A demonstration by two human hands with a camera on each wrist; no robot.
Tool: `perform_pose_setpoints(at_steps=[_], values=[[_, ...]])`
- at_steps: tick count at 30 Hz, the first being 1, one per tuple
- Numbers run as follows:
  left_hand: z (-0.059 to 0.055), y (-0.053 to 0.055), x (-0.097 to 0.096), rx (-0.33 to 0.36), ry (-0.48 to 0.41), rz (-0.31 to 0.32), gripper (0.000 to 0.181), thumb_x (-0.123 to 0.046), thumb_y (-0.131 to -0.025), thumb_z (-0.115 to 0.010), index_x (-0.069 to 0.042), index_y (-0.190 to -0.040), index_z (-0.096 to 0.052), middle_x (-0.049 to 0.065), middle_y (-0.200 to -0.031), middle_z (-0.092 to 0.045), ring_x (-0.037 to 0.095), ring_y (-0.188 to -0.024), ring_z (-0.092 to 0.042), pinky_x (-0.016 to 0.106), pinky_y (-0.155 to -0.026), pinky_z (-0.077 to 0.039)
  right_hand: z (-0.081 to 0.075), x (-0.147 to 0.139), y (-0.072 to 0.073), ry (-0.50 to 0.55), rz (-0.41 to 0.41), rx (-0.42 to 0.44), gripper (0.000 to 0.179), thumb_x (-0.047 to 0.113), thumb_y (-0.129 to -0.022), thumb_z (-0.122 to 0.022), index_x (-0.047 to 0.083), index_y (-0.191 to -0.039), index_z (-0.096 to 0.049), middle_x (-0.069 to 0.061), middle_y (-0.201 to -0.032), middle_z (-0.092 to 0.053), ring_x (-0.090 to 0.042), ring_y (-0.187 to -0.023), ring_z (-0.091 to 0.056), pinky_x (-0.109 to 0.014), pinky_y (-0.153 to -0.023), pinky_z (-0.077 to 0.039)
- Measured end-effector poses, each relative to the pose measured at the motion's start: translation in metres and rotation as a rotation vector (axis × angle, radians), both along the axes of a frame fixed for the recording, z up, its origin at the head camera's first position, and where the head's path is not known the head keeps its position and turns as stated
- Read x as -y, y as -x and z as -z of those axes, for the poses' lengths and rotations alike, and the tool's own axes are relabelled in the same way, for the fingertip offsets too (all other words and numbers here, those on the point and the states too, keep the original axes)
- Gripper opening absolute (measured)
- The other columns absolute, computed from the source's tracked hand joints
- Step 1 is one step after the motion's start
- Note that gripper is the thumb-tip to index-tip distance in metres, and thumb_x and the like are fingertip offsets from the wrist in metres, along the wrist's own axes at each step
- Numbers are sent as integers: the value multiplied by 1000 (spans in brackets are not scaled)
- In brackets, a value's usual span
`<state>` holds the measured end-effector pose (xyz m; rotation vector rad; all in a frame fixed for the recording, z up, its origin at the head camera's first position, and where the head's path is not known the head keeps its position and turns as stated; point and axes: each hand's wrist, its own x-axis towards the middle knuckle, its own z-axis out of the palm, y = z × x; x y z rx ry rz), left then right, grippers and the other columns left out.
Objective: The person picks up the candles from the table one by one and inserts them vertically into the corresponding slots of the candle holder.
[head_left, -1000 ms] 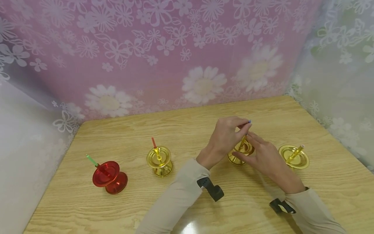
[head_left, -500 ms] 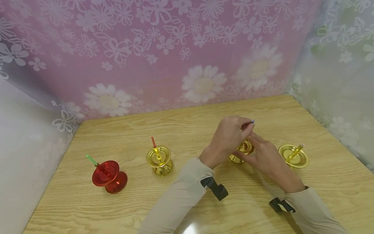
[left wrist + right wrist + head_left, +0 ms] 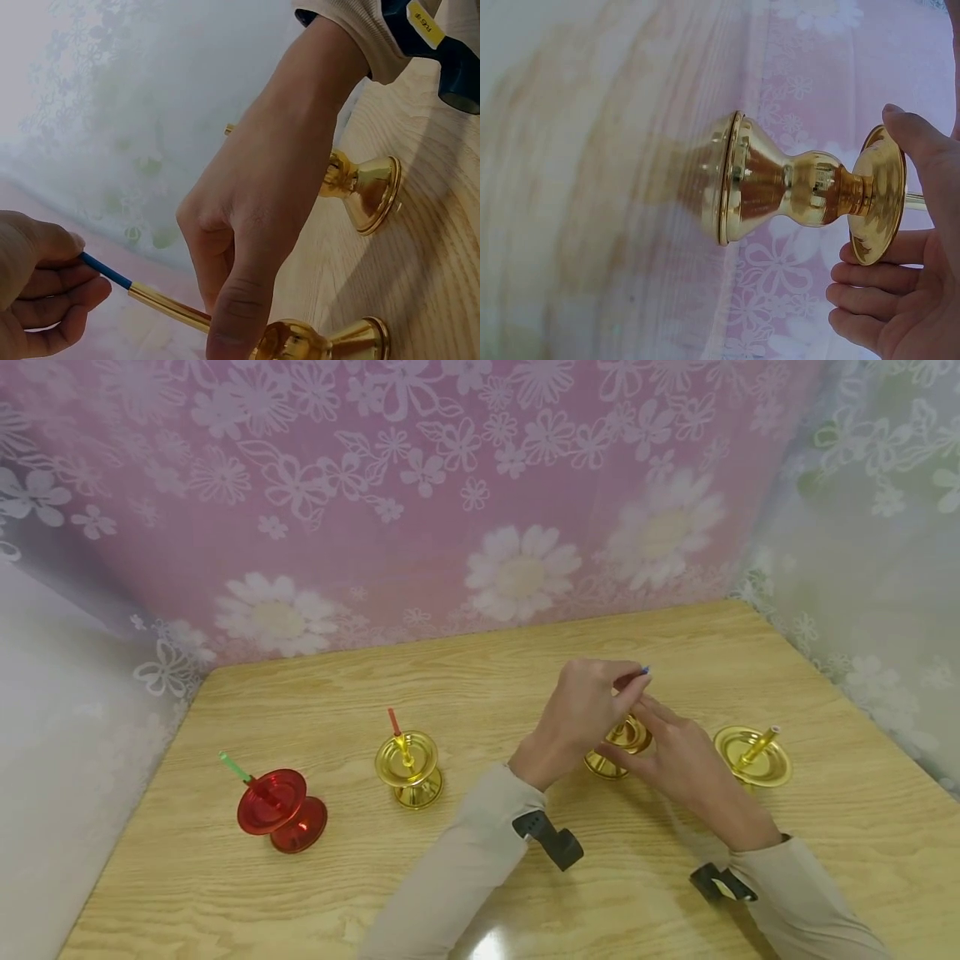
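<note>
My left hand [image 3: 581,710] pinches a thin blue stick [image 3: 105,270] between thumb and fingers. The stick's lower end meets the top of the gold tube [image 3: 169,306] of a gold candle holder [image 3: 765,184]. With thumb and fingers at the rim, my right hand [image 3: 686,764] grips that holder's dish [image 3: 885,195]. The holder stands upright on the table, its dish partly covered by both hands in the head view. In the left wrist view, my right hand hides the dish.
A red candle holder [image 3: 300,827] with a green stick [image 3: 235,766] stands at the left. Another gold holder [image 3: 418,789] with a red stick [image 3: 393,722] is left of my hands. A third gold holder [image 3: 772,768] stands behind my right wrist on the wooden table [image 3: 262,902].
My left hand has shifted slightly right overall, closer over the gold tube, still pinching the blue stick. My right hand stays at the holder's dish.
</note>
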<state>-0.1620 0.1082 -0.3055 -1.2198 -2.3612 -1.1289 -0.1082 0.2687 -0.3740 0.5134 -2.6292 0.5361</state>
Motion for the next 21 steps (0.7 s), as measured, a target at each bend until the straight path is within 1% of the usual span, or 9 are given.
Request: perform_pose_setpoints(at_steps=[3,5,8,11,13,16,19,21], values=[[0,4,1,18,-3,28,21,-14,-97,-60,-2,-106,-73,6,-95,-74,7,-79,-69,5,-66,-45,-1,0,0,1,20,33,84,38,-82,-77,8,-149,-36,-24,-142,-46,-49,-101,-61,-56,-75,-52],[0,5,2,35,-2,30,21,-14,-96,-61,-1,-108,-73,7,-97,-74,10,-82,-70,6,-68,-46,-1,0,-1,0,32,50,85,39,-83,-75,8,-150,-34,-25,-142,-45,-49,-98,-62,-56,-75,-52],[1,8,3,65,-14,35,21,-14,-95,-63,-1,-109,-72,7,-98,-74,12,-85,-70,8,-72,-48,0,-1,0,-2,37,54,85,39,-83,-75,8,-150,-34,-26,-142,-45,-48,-91,-64,-54,-70,-54],[2,9,3,76,-7,40,21,-15,-95,-63,-2,-107,-73,4,-96,-74,6,-84,-69,8,-76,-47,1,-1,0,-2,37,52,84,40,-83,-75,9,-150,-34,-27,-141,-46,-45,-83,-66,-52,-65,-54],[2,10,4,75,-5,54,18,-15,-94,-64,-3,-103,-73,3,-92,-74,4,-81,-68,9,-78,-46,1,-1,1,1,32,48,84,39,-83,-75,10,-150,-35,-27,-140,-46,-43,-79,-67,-50,-62,-54],[2,12,5,69,15,65,13,-15,-93,-66,-5,-98,-73,1,-90,-74,3,-80,-66,8,-76,-45,1,-1,1,12,26,41,83,37,-82,-77,10,-149,-37,-27,-139,-47,-43,-81,-67,-50,-62,-55],[3,13,6,68,44,65,13,-15,-91,-67,-6,-98,-73,1,-92,-74,5,-82,-66,8,-75,-45,1,-1,1,23,24,34,81,36,-81,-78,10,-148,-40,-27,-137,-50,-43,-83,-67,-50,-63,-55],[4,13,6,67,65,55,14,-16,-91,-67,-7,-100,-73,1,-95,-73,5,-84,-65,7,-75,-45,0,-1,1,30,19,25,80,36,-80,-79,10,-145,-43,-27,-134,-52,-40,-77,-67,-49,-61,-54]])
